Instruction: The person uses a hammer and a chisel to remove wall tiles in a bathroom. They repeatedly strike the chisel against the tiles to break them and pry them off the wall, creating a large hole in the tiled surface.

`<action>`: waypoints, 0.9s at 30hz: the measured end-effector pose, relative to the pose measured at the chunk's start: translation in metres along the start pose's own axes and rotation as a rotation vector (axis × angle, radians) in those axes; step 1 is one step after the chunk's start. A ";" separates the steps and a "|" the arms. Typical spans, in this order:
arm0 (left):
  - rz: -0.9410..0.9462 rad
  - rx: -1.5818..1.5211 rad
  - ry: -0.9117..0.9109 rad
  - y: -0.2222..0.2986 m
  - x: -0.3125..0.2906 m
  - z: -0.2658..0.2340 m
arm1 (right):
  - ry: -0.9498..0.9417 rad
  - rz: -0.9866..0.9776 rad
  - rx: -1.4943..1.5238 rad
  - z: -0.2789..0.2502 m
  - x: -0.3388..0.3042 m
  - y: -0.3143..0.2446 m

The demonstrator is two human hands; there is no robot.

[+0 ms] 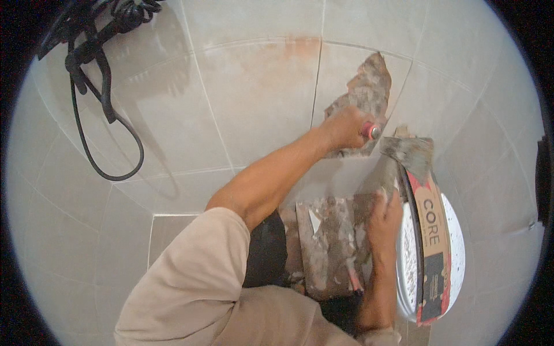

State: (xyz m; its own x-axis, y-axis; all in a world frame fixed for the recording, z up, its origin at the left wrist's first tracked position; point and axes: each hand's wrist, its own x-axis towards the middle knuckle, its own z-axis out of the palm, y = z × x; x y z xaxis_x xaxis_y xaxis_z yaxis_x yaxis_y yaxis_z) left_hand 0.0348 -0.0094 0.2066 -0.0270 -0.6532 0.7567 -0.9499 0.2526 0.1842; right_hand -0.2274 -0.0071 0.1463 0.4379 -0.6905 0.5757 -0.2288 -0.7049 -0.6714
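Note:
My left hand (pixel 346 128) is closed around a tool's red handle (pixel 369 130) with a metal cap at its end. The tool's working end is hidden. It is against a rough, broken grey patch (pixel 372 81) in the tiled wall. Lower down, my right hand (pixel 385 216) has its fingers curled together. A blurred greyish shape lies just above it, and I cannot make out what that hand holds. Beside it is a dusty grey board (pixel 332 254) strewn with debris, including a pale shard (pixel 314 221) and a pinkish-red piece (pixel 354 278).
To the right, a long printed cardboard box (pixel 431 230) rests across a white oval thing (pixel 457 248) speckled with bits. A dusty grey piece (pixel 411 151) lies at the box's far end. A black shower hose (pixel 138 155) hangs at the upper left against pale wall tiles (pixel 254 104).

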 end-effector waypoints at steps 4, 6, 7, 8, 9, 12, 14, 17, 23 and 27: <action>-0.074 -0.038 -0.035 0.005 0.007 -0.004 | 0.207 0.189 0.560 -0.068 0.003 -0.036; -0.050 -0.054 -0.024 0.011 0.011 -0.006 | 0.104 -0.402 1.445 -0.090 0.019 -0.033; -0.027 -0.022 -0.017 0.008 0.012 -0.003 | 0.256 -0.495 1.354 -0.079 0.020 -0.036; 0.005 0.007 -0.008 0.006 0.016 0.003 | 0.378 -0.536 0.910 -0.058 0.014 -0.018; 0.031 0.036 -0.003 0.004 0.019 0.009 | 0.527 -0.539 0.478 -0.034 0.008 0.003; -0.078 0.100 -0.099 0.004 0.017 0.004 | 0.001 -0.133 -0.193 0.002 0.007 -0.004; -0.069 0.033 -0.030 0.004 0.007 -0.002 | -0.090 0.083 0.073 -0.026 0.007 -0.014; -0.022 -0.017 0.000 0.000 0.010 -0.001 | 0.095 0.066 0.840 -0.066 0.005 -0.029; -0.063 -0.007 -0.040 0.015 0.018 -0.001 | 0.251 -0.557 -0.236 -0.017 0.005 0.021; -0.082 0.008 -0.051 0.010 0.009 -0.007 | -0.040 -0.044 0.124 -0.015 0.008 -0.003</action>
State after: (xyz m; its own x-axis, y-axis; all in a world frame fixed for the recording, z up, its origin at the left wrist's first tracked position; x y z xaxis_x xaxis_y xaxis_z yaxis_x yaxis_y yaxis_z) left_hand 0.0274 -0.0076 0.2199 0.0349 -0.7072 0.7062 -0.9521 0.1912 0.2385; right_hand -0.2366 -0.0126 0.1601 0.4804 -0.6503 0.5885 -0.1006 -0.7074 -0.6996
